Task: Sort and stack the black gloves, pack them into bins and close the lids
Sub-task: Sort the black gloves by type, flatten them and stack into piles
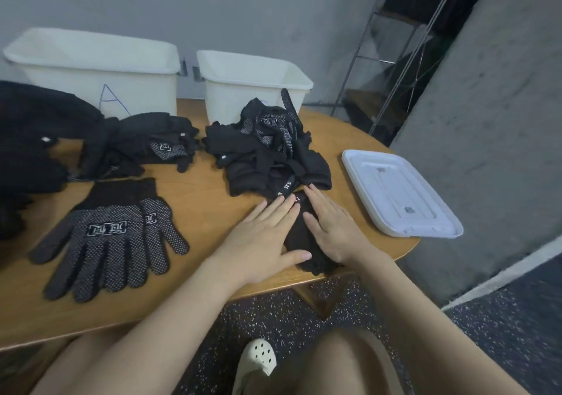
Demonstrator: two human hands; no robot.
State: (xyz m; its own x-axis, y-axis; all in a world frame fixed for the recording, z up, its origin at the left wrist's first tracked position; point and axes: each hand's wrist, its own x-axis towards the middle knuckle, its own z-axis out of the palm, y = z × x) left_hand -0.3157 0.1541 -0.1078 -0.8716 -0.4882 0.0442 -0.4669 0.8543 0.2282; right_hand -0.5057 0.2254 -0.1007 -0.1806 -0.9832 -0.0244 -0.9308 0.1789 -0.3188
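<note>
While my left hand [267, 236] and right hand [331, 227] press flat, fingers straight, on a plain black glove [299, 236] at the table [197, 188] edge, sorting looks barely half done. One dotted pair [112, 239] lies stacked beside me; loose heaps [267, 148] remain beyond. Farther back both bins [249, 81] look empty, the lid [398, 194] off.

Two bins [100, 69] behind glove piles [267, 148]; lid [398, 194] right, glove stack [112, 236] left

Rounded wooden table [194, 188], loaded.
Holding two open white bins [100, 69] [252, 87] at the back, loose black glove heaps [267, 148], a flat dotted pair [112, 236], and a white lid [401, 194] at right.
</note>
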